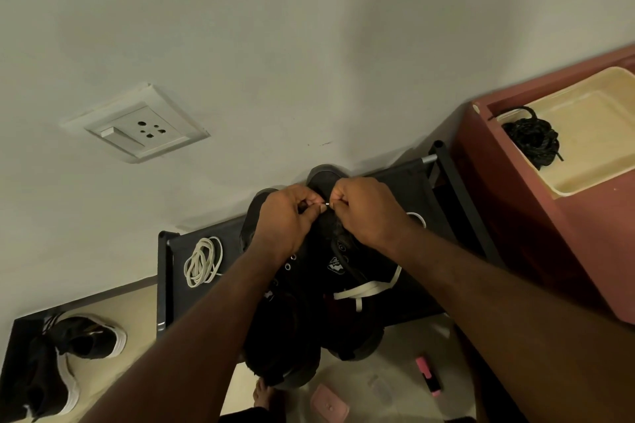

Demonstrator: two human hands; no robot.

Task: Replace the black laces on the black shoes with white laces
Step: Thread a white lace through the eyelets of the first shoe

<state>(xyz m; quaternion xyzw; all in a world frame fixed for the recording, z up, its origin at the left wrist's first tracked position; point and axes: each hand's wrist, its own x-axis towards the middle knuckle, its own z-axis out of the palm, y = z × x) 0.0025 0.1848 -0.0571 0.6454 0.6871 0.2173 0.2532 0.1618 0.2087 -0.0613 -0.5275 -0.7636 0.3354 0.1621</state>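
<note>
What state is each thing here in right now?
left hand: pinches white lace tip.
right hand: pinches same lace.
black shoes: on rack, some eyelets empty.
white lace: loose end draped across one shoe.
spare white lace: bundled on rack.
black laces: heaped in tray.

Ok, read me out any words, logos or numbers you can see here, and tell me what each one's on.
No text reads clearly.
Badge on the tongue of the black shoe: white emblem with lettering, too small and blurred to read.
Small white mark on the other shoe: too blurred to read.
Wall socket, pink highlighter, white lace: no text visible.
</note>
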